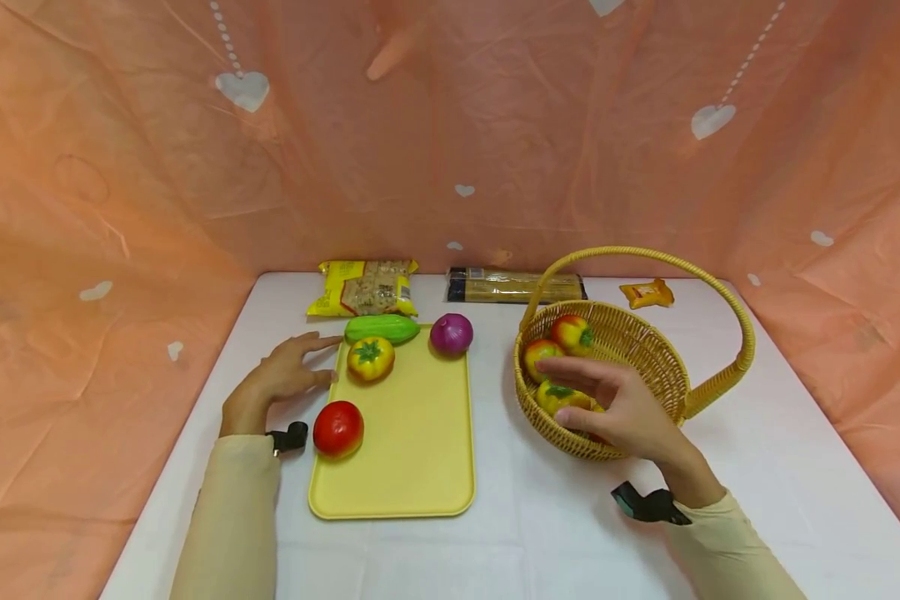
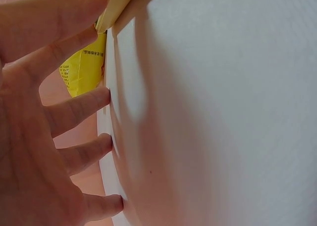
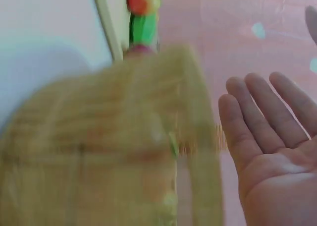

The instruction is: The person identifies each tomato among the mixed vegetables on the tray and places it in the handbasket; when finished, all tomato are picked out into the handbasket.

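Observation:
My left hand (image 1: 287,372) is at the left edge of a yellow tray (image 1: 412,450), fingers spread, with thumb and forefinger at the rim. On the tray lie a red tomato (image 1: 338,429), a yellow tomato-like vegetable (image 1: 371,359) with a green top, and a green cucumber-like vegetable (image 1: 382,328). A purple onion (image 1: 452,334) sits over the far right corner. My right hand (image 1: 630,408) hovers over a wicker basket (image 1: 645,350), its fingers extended and holding nothing. Inside the basket are several red-and-yellow fruits (image 1: 570,333), partly hidden by that hand.
Along the table's far edge lie a yellow food bag (image 1: 367,287), a pack of dried noodles (image 1: 502,286) and a small orange packet (image 1: 647,293). The basket's tall handle (image 1: 746,333) arches up and leans right. An orange curtain (image 1: 420,125) surrounds the white table (image 1: 540,533).

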`<state>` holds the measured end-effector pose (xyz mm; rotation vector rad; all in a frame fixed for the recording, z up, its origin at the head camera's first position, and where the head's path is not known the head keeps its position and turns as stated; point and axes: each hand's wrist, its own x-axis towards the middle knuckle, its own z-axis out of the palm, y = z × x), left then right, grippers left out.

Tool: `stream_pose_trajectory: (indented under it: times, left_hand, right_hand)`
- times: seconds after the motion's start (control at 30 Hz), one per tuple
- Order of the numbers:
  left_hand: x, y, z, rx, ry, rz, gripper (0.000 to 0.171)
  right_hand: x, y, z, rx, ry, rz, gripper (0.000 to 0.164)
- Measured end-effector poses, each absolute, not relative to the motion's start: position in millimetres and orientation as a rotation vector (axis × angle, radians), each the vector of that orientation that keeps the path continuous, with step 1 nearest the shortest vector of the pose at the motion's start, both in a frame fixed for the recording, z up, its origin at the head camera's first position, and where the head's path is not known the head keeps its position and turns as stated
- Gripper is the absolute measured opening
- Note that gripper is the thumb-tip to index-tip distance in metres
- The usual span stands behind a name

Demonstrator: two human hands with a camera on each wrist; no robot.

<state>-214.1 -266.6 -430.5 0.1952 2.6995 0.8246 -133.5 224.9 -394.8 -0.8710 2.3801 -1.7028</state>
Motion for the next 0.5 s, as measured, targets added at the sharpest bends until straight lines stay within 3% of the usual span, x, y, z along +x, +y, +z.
stream_pose_trajectory:
  times: [0.5]
  left_hand:
    - [-212.8, -266.8, -430.7, 0.184, 2.706, 0.832, 0.069]
  right_hand:
    - [-176.7, 109.2, -399.8, -0.956, 2.071, -1.804, 0.059]
